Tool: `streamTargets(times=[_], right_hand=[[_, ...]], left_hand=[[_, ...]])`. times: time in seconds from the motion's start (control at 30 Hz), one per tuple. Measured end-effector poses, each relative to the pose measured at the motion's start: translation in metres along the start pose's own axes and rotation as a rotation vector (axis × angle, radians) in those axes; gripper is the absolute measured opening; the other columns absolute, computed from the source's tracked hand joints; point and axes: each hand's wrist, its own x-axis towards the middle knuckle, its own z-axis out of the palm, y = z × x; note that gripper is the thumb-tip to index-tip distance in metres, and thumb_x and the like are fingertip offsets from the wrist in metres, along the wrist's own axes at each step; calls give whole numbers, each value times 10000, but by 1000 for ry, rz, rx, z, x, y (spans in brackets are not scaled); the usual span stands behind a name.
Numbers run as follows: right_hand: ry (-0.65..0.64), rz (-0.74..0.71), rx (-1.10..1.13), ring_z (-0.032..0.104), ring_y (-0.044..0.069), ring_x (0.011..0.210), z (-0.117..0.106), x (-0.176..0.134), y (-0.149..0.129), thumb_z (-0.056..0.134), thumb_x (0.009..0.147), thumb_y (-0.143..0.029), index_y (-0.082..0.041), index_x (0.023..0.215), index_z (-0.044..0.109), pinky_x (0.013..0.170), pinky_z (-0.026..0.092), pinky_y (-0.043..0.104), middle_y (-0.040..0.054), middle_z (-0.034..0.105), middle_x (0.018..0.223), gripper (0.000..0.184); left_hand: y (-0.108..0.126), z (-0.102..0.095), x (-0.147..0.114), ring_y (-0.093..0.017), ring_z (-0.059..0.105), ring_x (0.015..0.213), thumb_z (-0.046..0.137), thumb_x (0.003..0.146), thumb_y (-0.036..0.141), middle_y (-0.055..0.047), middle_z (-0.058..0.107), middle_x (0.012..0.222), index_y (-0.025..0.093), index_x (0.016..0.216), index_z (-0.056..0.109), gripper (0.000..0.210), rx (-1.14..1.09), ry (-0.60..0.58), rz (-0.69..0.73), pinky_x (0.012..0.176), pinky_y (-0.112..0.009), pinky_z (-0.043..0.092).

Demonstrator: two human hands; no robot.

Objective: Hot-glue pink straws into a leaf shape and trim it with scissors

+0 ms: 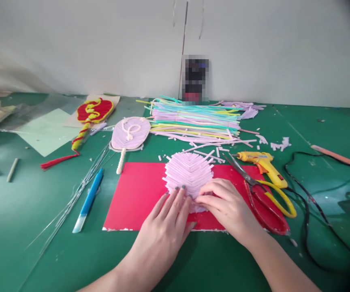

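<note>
A round lilac panel of pipe cleaners (189,172), laid in a leaf-like V pattern, lies on a red sheet (132,198). Some stem ends stick out past its rim. My left hand (167,227) rests on the panel's lower left part, fingers stretched out flat. Over the lower right edge, my right hand (226,207) has thumb and forefinger pinched together against the panel. What is between those fingertips is hidden. To the right lie scissors (257,184) with one yellow and one red handle, beside a yellow glue gun (263,162).
Behind the sheet lies a heap of coloured pipe cleaners (196,121) with cut scraps. A lilac fan (131,134) and a red-yellow fan (94,110) lie at left, near thin wires (71,198) and a blue pen-like tool (89,198). A black cable (307,219) curls at right.
</note>
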Motion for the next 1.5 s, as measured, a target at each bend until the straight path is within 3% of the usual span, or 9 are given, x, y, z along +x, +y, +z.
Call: streamTargets(times=[0.27,0.4,0.6,0.7,0.8,0.93,1.1,1.27,1.5], right_hand=[[51,40,7,560,154,821,1,3,-3,582,901,-201,-205,848,689,796,449,299,23,657,836,119],[70,70,16,571,149,814,2,3,-4,606,889,-208,-204,834,678,826,436,318,14,658,816,91],[77,91,20,592,140,792,4,5,-4,612,886,-200,-202,793,655,840,440,331,1,659,780,102],[65,88,16,606,145,807,0,6,-3,619,882,-210,-204,816,658,879,449,349,1,670,792,77],[54,59,-51,632,149,868,-12,3,-3,600,894,-195,-208,893,667,978,427,380,4,700,875,68],[5,25,-211,612,178,1076,-27,-11,-3,536,920,-148,-193,1100,657,1017,431,378,52,694,1106,222],[-58,5,-374,453,261,1312,-28,-29,-3,527,925,-183,-184,1332,532,1062,409,469,108,546,1375,407],[-87,-14,-390,401,262,1359,-22,-24,-2,460,938,-130,-171,1343,515,1074,408,486,98,516,1410,410],[-91,-24,-399,450,261,1322,-18,-20,2,467,946,-150,-176,1273,576,1046,431,509,104,548,1376,345]], left_hand=[[6,7,-6,-314,457,1315,335,970,498,-195,445,1443,80,1362,477,591,95,-120,-67,993,-481,488],[8,9,-9,-323,431,1334,313,961,533,-194,410,1468,73,1382,454,639,139,-131,-83,996,-513,472],[8,7,-9,-349,428,1332,526,855,592,-221,416,1459,156,1419,422,721,131,-167,-73,997,-550,445],[8,7,-10,-355,414,1340,541,838,607,-209,401,1474,183,1431,407,741,117,-173,-72,1010,-562,421],[7,9,-12,-340,404,1347,435,892,610,-140,398,1495,192,1426,420,678,98,-156,-78,1039,-547,388],[6,11,-13,-332,418,1331,304,929,619,-38,417,1497,231,1410,449,635,49,-139,-81,1052,-519,369],[4,11,-11,-361,417,1321,395,917,591,-40,413,1499,262,1438,404,617,53,-143,-48,1043,-552,357],[3,10,-9,-372,415,1321,426,906,592,-62,428,1487,245,1436,409,634,55,-150,-29,1027,-576,375],[2,8,-8,-352,393,1350,427,901,604,-86,403,1500,260,1449,380,649,35,-176,-25,1033,-573,386]])
